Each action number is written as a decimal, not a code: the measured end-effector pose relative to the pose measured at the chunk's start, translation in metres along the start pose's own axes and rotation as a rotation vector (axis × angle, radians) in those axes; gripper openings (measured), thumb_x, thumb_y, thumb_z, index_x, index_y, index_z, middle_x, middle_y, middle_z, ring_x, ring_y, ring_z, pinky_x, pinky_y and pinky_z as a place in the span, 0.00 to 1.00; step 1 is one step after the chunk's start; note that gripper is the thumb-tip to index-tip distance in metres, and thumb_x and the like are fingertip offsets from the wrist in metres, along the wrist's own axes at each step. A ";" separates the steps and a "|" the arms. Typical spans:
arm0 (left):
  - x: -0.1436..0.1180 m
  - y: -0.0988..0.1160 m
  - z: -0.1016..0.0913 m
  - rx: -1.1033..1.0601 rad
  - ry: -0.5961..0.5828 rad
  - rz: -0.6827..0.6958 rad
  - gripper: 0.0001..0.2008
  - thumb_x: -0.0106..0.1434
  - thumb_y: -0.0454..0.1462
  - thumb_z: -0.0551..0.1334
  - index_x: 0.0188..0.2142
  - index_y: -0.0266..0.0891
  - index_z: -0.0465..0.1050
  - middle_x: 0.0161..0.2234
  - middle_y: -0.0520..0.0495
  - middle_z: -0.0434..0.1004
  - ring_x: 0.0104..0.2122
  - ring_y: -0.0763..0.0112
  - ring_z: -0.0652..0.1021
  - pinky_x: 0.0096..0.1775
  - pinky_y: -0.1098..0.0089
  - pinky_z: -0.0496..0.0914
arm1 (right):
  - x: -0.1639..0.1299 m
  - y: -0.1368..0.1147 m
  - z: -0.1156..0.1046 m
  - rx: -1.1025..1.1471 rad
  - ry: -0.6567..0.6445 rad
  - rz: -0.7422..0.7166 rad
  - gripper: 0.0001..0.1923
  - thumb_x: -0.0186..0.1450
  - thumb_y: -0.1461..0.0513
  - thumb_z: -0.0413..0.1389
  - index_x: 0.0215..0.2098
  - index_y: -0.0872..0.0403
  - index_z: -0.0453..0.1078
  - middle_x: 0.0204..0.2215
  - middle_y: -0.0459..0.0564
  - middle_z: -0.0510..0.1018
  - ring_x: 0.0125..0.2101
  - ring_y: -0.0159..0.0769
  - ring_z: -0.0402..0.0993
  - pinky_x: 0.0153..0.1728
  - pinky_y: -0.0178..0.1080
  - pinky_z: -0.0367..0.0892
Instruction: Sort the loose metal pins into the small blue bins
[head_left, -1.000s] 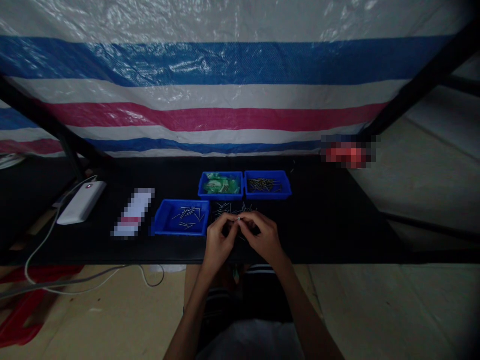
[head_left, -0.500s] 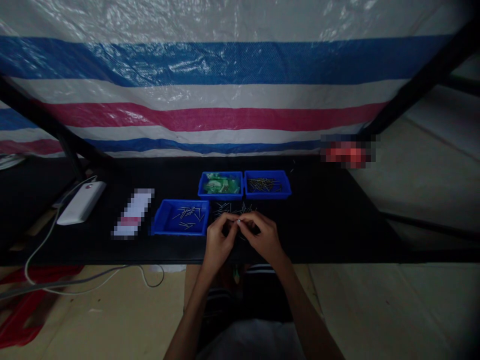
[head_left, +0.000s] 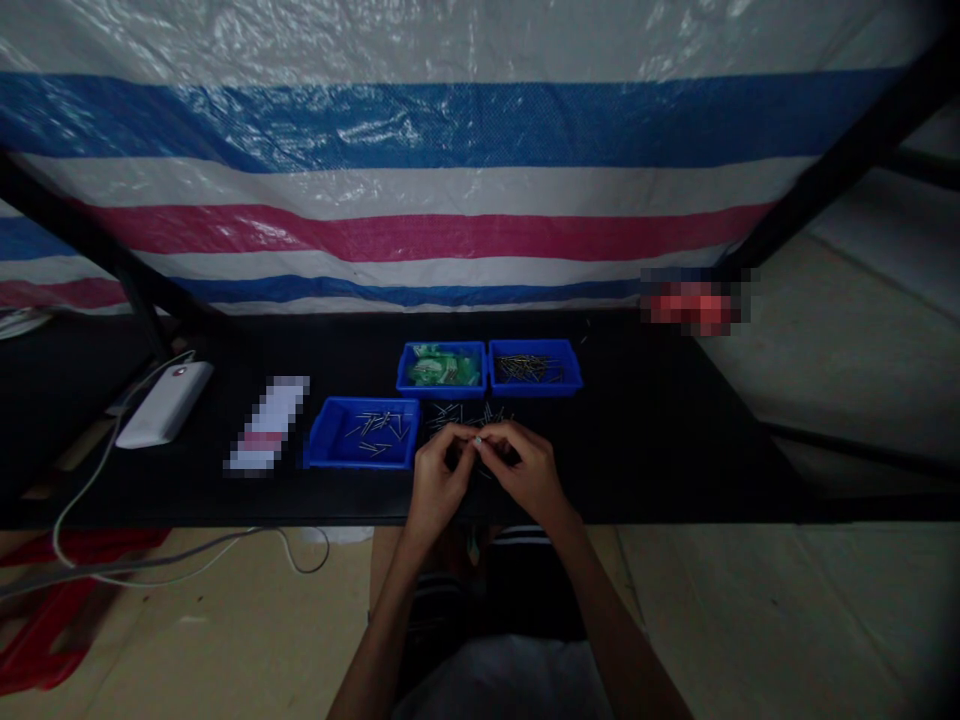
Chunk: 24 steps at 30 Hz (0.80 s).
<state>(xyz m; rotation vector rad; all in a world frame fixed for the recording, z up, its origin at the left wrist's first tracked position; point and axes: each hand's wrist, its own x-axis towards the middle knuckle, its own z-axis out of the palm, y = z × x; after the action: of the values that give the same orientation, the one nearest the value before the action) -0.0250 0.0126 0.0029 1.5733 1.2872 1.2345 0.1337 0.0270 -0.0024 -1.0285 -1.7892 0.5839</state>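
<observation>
My left hand [head_left: 441, 472] and my right hand [head_left: 523, 470] meet fingertip to fingertip over the near part of the black table. Both are closed in a pinch around a small shiny piece [head_left: 478, 441], too small and too covered to name. Just beyond my fingers lie loose thin metal pins, like nails or screws [head_left: 448, 413]. To the left, a blue tray [head_left: 330, 440] holds several similar silvery pins [head_left: 379, 425]. Behind my hands, one blue tray [head_left: 442, 393] contains green and clear plastic pieces [head_left: 442, 368], and another blue tray [head_left: 536, 391] contains darker long pins [head_left: 525, 368].
On the black table [head_left: 660, 440], a white power bank [head_left: 166, 405] with a cable and a blurred-out flat item [head_left: 268, 425] lie left. A striped plastic sheet [head_left: 465, 130] hangs behind. Black frame bars [head_left: 840, 170] slope at both sides. A red stool [head_left: 45, 620] stands lower left.
My hands stay in almost the same place, still pinched together. The small piece between the fingertips looks slightly different in its glint; the trays have not moved.
</observation>
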 end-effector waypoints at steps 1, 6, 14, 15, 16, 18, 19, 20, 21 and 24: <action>0.000 0.000 0.000 0.000 -0.001 -0.001 0.06 0.71 0.36 0.61 0.42 0.39 0.79 0.37 0.48 0.82 0.37 0.67 0.80 0.40 0.70 0.71 | 0.000 0.000 0.000 0.002 -0.001 0.001 0.02 0.71 0.63 0.59 0.41 0.50 0.74 0.30 0.45 0.78 0.30 0.33 0.76 0.34 0.35 0.71; 0.001 0.001 0.002 -0.011 -0.005 0.005 0.07 0.71 0.36 0.61 0.42 0.40 0.78 0.39 0.47 0.82 0.37 0.67 0.80 0.41 0.70 0.71 | 0.004 -0.005 -0.004 0.000 0.035 -0.014 0.03 0.71 0.63 0.59 0.42 0.50 0.75 0.39 0.50 0.78 0.37 0.35 0.77 0.35 0.36 0.72; 0.000 -0.001 0.000 -0.013 0.008 0.012 0.07 0.70 0.39 0.61 0.42 0.39 0.76 0.36 0.48 0.80 0.37 0.66 0.79 0.40 0.71 0.71 | 0.009 -0.036 0.002 0.102 0.213 -0.038 0.05 0.69 0.67 0.59 0.41 0.49 0.72 0.36 0.47 0.81 0.33 0.35 0.76 0.33 0.38 0.71; -0.001 -0.004 0.000 -0.007 0.002 0.026 0.06 0.69 0.38 0.61 0.39 0.39 0.76 0.35 0.48 0.79 0.36 0.66 0.79 0.40 0.70 0.71 | 0.012 -0.045 0.006 0.094 0.194 -0.053 0.05 0.68 0.66 0.60 0.41 0.49 0.73 0.34 0.47 0.81 0.33 0.35 0.75 0.33 0.38 0.71; -0.001 -0.007 0.001 0.011 0.022 0.039 0.08 0.69 0.39 0.61 0.34 0.39 0.75 0.32 0.48 0.78 0.34 0.65 0.77 0.38 0.69 0.71 | 0.016 -0.054 0.012 0.080 0.169 -0.081 0.05 0.68 0.66 0.60 0.41 0.49 0.73 0.34 0.47 0.81 0.33 0.36 0.75 0.34 0.39 0.72; 0.001 -0.012 0.007 0.062 0.116 0.025 0.12 0.69 0.40 0.61 0.29 0.39 0.73 0.28 0.47 0.75 0.30 0.64 0.76 0.34 0.67 0.70 | 0.028 -0.072 0.025 0.032 0.100 -0.116 0.04 0.70 0.65 0.59 0.40 0.48 0.75 0.34 0.47 0.82 0.35 0.39 0.76 0.40 0.42 0.73; 0.003 -0.014 0.011 0.070 0.150 0.023 0.12 0.70 0.40 0.60 0.30 0.40 0.73 0.29 0.46 0.76 0.32 0.61 0.77 0.35 0.66 0.71 | 0.035 -0.079 0.032 -0.007 0.058 -0.113 0.04 0.70 0.64 0.59 0.41 0.48 0.76 0.35 0.48 0.82 0.37 0.40 0.76 0.41 0.43 0.73; 0.006 -0.014 0.016 0.076 0.179 0.026 0.12 0.71 0.40 0.58 0.32 0.40 0.74 0.29 0.44 0.76 0.35 0.59 0.77 0.37 0.64 0.71 | 0.042 -0.084 0.039 -0.049 0.031 -0.113 0.05 0.71 0.64 0.59 0.40 0.47 0.76 0.34 0.48 0.82 0.39 0.40 0.76 0.41 0.43 0.73; 0.010 -0.014 0.020 0.082 0.203 0.031 0.12 0.73 0.38 0.55 0.34 0.40 0.75 0.30 0.44 0.77 0.38 0.57 0.78 0.39 0.62 0.72 | 0.049 -0.088 0.045 -0.095 -0.006 -0.117 0.05 0.70 0.64 0.60 0.41 0.47 0.77 0.34 0.48 0.82 0.39 0.41 0.76 0.42 0.43 0.73; 0.016 -0.010 0.023 0.110 0.250 0.062 0.14 0.74 0.36 0.52 0.39 0.40 0.76 0.30 0.43 0.79 0.39 0.55 0.80 0.40 0.61 0.73 | 0.061 -0.088 0.054 -0.146 -0.044 -0.106 0.08 0.70 0.63 0.62 0.46 0.47 0.77 0.39 0.49 0.83 0.44 0.42 0.76 0.46 0.44 0.73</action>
<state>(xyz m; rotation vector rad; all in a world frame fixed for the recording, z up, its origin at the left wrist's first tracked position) -0.0047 0.0307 -0.0093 1.5833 1.4953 1.4571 0.0390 0.0347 0.0710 -1.0174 -1.9349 0.4182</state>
